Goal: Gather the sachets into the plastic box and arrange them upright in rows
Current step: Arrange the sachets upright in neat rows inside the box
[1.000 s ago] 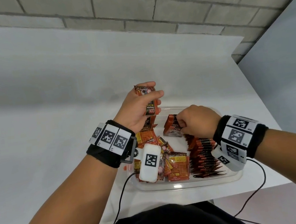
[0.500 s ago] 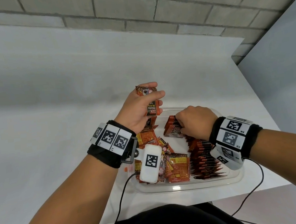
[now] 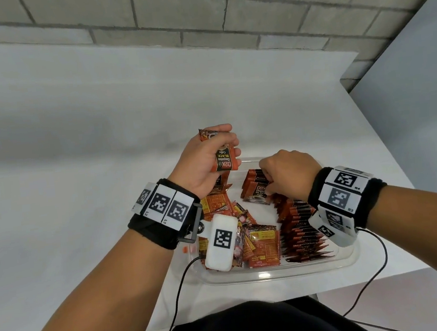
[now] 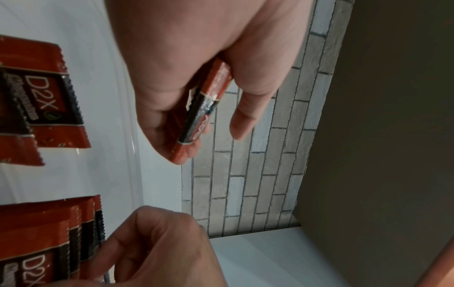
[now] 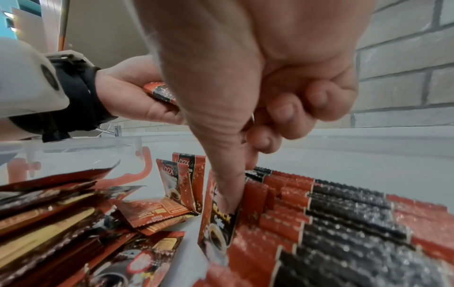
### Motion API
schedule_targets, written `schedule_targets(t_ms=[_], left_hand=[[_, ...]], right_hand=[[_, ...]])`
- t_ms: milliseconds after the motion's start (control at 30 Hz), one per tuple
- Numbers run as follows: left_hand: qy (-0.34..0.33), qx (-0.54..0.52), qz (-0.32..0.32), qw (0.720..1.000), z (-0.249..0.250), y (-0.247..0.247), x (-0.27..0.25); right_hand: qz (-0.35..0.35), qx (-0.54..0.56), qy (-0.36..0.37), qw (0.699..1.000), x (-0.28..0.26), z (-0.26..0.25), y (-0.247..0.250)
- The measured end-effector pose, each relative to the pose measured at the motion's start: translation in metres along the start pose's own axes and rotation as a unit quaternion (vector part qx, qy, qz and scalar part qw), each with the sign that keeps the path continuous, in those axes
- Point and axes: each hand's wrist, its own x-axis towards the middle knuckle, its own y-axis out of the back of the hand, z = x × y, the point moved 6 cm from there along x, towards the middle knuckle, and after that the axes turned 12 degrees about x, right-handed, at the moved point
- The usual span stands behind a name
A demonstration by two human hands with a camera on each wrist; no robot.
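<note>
Head view: sachet [image 3: 38,178] between left fingers [image 3: 225,139]

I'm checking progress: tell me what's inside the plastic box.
Inside the plastic box: a row of upright sachets on its right side and loose sachets lying flat on its left. The right hand and both wrist devices cover some of them, so no count is possible.
</note>
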Motion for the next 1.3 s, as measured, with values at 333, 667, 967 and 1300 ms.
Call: schedule_targets(t_ms=[333, 667, 967, 1300], left_hand=[[0.008, 0.029, -0.046, 0.999, -0.004, -0.006, -0.006], [-0.019, 0.096, -0.099, 0.990, -0.003, -0.027, -0.017], [-0.020, 0.092, -0.124, 0.988, -0.006, -0.032, -0.022], [0.001, 0.061, -0.115, 0.991, -0.007, -0.029, -0.023]], right_hand=[[0.057, 0.134, -0.008, 0.989, -0.014, 0.018, 0.019], [0.083, 0.541, 0.013, 0.837, -0.036, 0.009, 0.042], [0.128, 0.623, 0.004, 0.772, -0.034, 0.015, 0.043], [0.097, 0.731, -0.002, 0.676, -0.034, 0.022, 0.033]])
